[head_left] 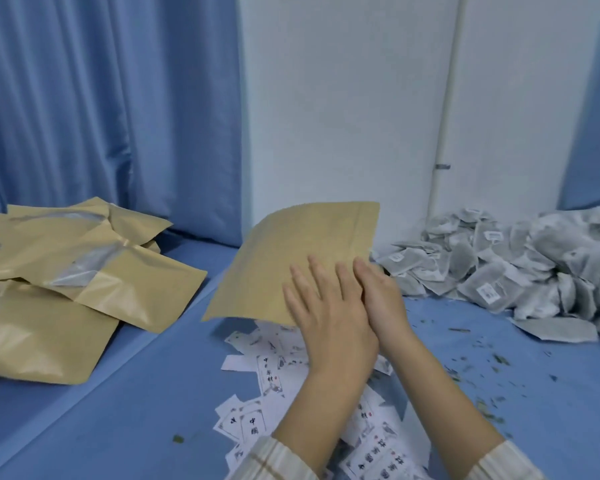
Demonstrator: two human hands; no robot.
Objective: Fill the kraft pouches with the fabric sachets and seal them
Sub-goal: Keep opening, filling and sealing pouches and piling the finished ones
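I see my left hand (329,306) flat and my right hand (381,299) gripping one kraft pouch (291,261) (looks empty), filled pouches (66,271) left of it, many sachets (516,265) right, unpacked.

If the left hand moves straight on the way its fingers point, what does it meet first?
The left hand already lies flat on the flat brown kraft paper pouch, so it would slide along that pouch; beyond its top edge probably the white wall, though depth is unclear.
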